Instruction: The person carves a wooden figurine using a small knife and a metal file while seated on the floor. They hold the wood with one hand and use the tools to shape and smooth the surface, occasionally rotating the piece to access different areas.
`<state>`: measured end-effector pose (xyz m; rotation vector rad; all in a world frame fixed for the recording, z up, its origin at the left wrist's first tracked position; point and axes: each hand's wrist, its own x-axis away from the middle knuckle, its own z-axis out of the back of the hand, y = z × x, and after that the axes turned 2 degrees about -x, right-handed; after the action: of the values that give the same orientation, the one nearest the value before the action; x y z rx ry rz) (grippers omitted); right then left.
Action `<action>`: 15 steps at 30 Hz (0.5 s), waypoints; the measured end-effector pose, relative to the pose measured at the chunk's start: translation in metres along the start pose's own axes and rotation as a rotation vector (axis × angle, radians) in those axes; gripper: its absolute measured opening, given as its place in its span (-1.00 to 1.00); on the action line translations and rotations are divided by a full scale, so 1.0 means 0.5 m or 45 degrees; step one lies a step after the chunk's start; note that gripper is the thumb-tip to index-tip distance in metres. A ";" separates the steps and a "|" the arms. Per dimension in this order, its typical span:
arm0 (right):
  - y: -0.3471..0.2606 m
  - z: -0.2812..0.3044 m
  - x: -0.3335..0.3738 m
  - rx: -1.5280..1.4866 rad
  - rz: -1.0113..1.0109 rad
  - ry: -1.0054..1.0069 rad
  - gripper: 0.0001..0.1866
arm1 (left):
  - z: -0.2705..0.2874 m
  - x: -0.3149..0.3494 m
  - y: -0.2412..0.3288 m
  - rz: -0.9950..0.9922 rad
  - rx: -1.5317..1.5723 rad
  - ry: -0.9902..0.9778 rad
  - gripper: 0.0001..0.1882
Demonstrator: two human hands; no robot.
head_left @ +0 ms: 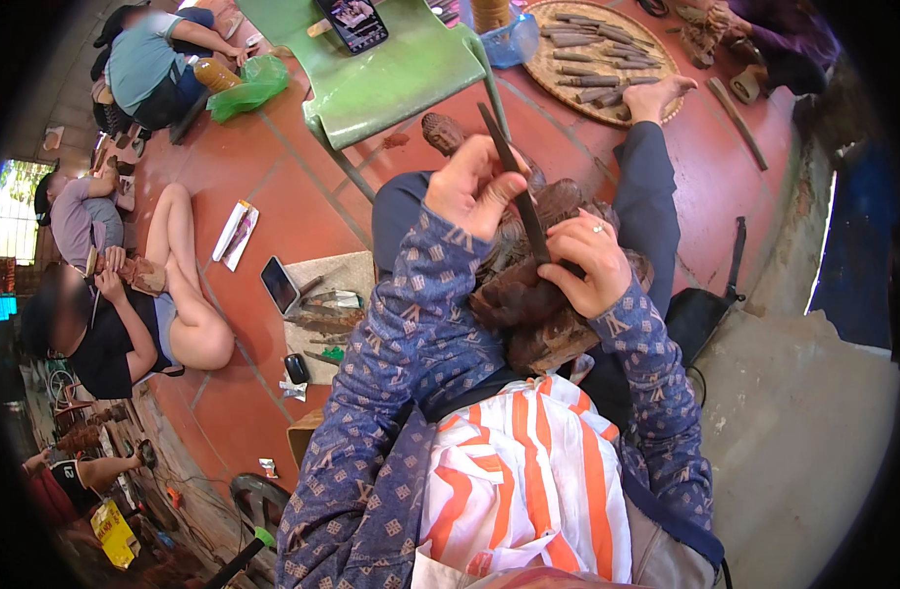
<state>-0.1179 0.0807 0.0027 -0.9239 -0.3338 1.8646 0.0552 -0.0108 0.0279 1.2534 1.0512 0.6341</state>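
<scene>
A dark brown carved wooden statue (558, 201) lies across my lap between my legs, its small carved head (441, 133) pointing away to the far left. My left hand (474, 187) is closed around a long, flat, dark file (530, 221), thumb along its side. The file slants from the upper left down to the statue's near part. At its lower end, my right hand (589, 257) pinches the tip between thumb and fingers, close against the wood. My hands and the file hide part of the carving.
On a mat at left lie several carving tools (327, 314), a phone (279, 285) and a black mouse-like object (296, 369). A green chair (401, 83) stands ahead, holding another phone (354, 22). Beyond it, a round woven tray (538, 69) bears tool handles. Other people sit at left and far right.
</scene>
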 end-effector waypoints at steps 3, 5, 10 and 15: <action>-0.004 -0.004 -0.012 -0.064 -0.333 -0.069 -0.85 | 0.000 -0.021 0.008 -0.040 0.029 0.070 -0.72; -0.002 0.003 -0.003 -0.078 -0.305 -0.113 -0.85 | -0.009 -0.020 0.016 -0.069 0.011 0.028 -0.72; 0.005 0.003 0.005 -0.062 -0.079 -0.073 -0.85 | -0.010 -0.001 0.005 -0.030 0.019 0.025 -0.73; 0.008 -0.006 0.000 -0.115 -0.260 -0.084 -0.84 | -0.005 -0.024 0.018 -0.103 -0.079 0.022 -0.70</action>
<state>-0.1184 0.0781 -0.0016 -0.8563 -0.5368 1.7061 0.0495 -0.0180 0.0399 1.1477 1.0831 0.6121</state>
